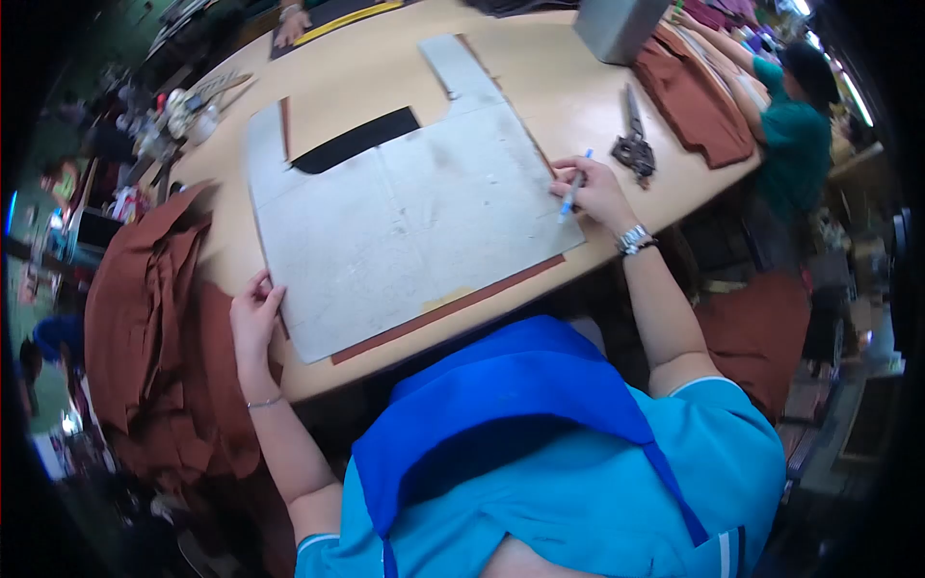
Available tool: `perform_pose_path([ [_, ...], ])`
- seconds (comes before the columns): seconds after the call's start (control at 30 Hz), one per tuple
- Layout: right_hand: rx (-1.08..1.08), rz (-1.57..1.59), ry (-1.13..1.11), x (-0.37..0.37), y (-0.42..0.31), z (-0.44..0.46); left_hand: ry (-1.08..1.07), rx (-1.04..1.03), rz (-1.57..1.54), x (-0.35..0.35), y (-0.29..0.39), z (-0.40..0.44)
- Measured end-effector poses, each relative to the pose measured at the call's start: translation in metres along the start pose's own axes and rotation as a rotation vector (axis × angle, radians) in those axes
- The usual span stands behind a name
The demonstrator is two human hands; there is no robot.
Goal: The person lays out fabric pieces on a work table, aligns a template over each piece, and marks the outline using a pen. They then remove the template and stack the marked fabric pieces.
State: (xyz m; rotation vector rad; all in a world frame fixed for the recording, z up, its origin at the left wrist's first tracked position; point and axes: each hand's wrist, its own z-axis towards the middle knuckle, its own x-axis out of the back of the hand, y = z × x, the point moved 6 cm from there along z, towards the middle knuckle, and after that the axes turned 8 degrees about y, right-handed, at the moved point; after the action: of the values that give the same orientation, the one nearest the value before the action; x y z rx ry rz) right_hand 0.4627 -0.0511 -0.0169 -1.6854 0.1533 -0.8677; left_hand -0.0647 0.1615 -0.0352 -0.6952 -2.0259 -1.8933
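A large pale grey pattern template [405,212], with a neck-like cut-out along its far side, lies flat on reddish-brown fabric [453,310] that shows along its near edge. My left hand [255,313] is closed at the template's left edge, thumb and fingers pinched together there. In my right hand [595,193] is a blue-and-white pen [572,193], gripped between thumb and fingers over the template's right edge. The pen tip points down towards the template; whether it touches is unclear. A black piece [356,143] lies within the cut-out.
Dark scissors [633,140] lie right of the template. Brown fabric is stacked [694,96] at the far right and heaped [145,318] at the left. A grey metal block [619,29] stands at the back. A co-worker's hand [291,24] rests across the table; another person [800,125] works at right.
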Motion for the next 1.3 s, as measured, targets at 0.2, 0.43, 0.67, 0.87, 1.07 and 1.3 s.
perform_pose_path([
  [0.2,0.101,0.008,-0.019,-0.001,-0.004,-0.002,0.093,-0.107,0.170,0.008,0.017,-0.010],
  [0.43,0.041,0.049,-0.008,-0.003,0.013,0.005,0.108,-0.083,0.187,0.009,0.008,-0.009],
  [0.67,0.046,0.059,-0.016,-0.003,0.012,0.003,0.100,-0.090,0.256,0.011,0.011,-0.011],
  [0.87,0.106,0.207,0.057,-0.003,-0.016,0.008,0.160,-0.317,0.415,-0.022,0.082,0.002],
  [1.07,0.126,0.464,-0.008,-0.049,-0.051,0.034,-0.045,-0.729,0.468,-0.123,0.146,0.053],
  [1.3,0.267,0.299,-0.043,-0.108,-0.087,0.054,-0.235,-0.666,0.633,-0.154,0.162,0.075],
])
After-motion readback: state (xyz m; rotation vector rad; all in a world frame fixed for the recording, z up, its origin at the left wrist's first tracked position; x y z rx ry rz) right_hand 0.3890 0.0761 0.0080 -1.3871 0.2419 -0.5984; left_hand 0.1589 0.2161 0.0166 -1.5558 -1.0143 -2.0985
